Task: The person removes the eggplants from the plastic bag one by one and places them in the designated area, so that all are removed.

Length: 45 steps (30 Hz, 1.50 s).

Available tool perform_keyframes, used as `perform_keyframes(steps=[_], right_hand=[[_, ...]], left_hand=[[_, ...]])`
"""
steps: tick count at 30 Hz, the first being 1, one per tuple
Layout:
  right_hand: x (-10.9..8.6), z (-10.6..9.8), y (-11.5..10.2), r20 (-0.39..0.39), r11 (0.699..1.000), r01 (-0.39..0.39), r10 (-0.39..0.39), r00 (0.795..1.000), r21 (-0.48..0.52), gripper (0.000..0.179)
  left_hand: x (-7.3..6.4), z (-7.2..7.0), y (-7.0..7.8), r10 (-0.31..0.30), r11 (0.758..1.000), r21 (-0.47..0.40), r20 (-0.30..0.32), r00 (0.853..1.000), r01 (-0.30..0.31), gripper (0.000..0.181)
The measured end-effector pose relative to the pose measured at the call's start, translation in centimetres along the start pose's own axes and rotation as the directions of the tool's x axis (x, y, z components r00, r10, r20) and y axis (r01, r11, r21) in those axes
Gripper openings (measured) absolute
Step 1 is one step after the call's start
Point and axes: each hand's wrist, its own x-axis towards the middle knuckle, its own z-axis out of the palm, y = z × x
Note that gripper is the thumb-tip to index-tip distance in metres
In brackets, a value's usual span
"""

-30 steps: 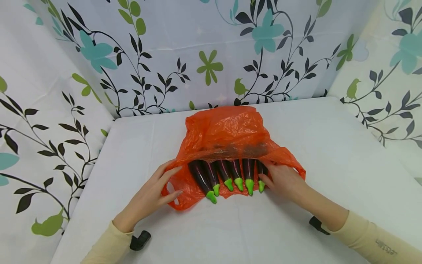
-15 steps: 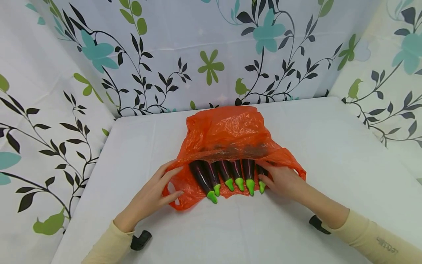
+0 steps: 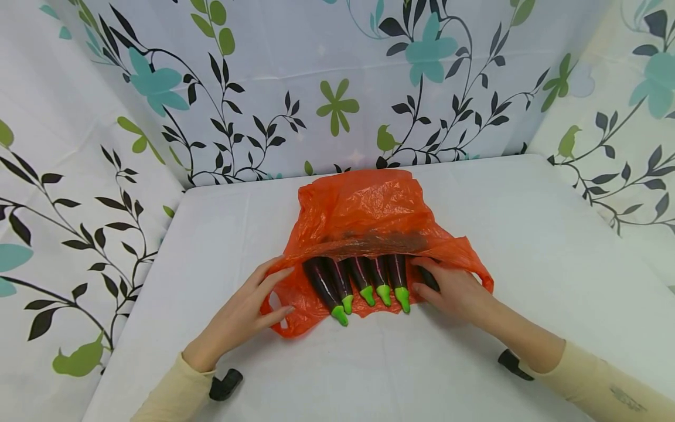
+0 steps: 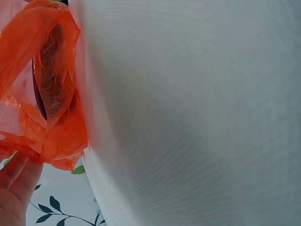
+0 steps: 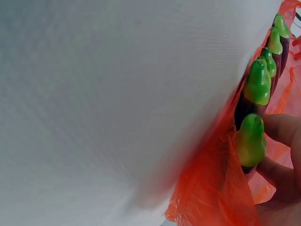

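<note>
orange-red thin plastic bag (image 3: 364, 202) is lying on the white table (image 3: 232, 234), closed end reaching the far edge, mouth facing the person.

head view: five eggplants (image 3: 361, 272) are lying side by side in the mouth, green ends pointing away from the far edge. sixth eggplant (image 3: 429, 278) is sitting at the row's end toward the table's right edge, mostly hidden by the right hand (image 3: 456, 293), which is pinching it. its long axis is slanting, inner end aiming toward the far left corner, outer end toward the palm. left hand (image 3: 245, 310) is spreading its fingers, thumb apart, touching the bag's left side; row is lying between it and the sixth eggplant, so the right hand is clearly the nearer one.

left wrist view: left fingers are touching the film, tips hidden behind it.

right wrist view: right-hand digits are gripping the sixth eggplant just behind its green cap (image 5: 251, 141); next eggplant is lying just beside, contact cannot be told.
</note>
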Motion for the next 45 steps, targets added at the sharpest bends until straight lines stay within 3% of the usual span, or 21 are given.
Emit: perform_keyframes(steps=[10, 30, 34, 38, 45], right_hand=[[-0.7, -0.5, -0.5, -0.067, 0.999, 0.042, -0.043, 0.997, -0.02, 0.037], [-1.3, -1.0, -1.3, -0.12, 0.993, 0.115, -0.113, 0.986, 0.005, 0.053], [-1.6, -1.3, -1.9, -0.091, 0.994, 0.106, -0.102, 0.991, 0.041, 0.052], [-1.9, -1.7, -2.6, -0.026, 0.992, 0.049, -0.046, 0.999, 0.12, 0.053], [-2.4, -2.4, -3.8, 0.077, 0.963, -0.002, -0.02, 0.997, 0.268, 0.049]], left_hand=[[0.0, -0.1, 0.0, -0.007, 1.0, -0.001, 0.005, 1.0, 0.007, 0.073], [0.2, -0.2, 0.2, -0.019, 1.0, -0.009, 0.018, 1.0, 0.019, 0.072], [0.2, -0.2, 0.2, -0.024, 1.0, -0.01, 0.019, 1.0, 0.024, 0.072], [0.3, -0.3, 0.2, -0.021, 1.0, -0.009, 0.017, 1.0, 0.021, 0.072], [0.2, -0.3, 0.2, -0.023, 1.0, -0.009, 0.017, 1.0, 0.023, 0.073]])
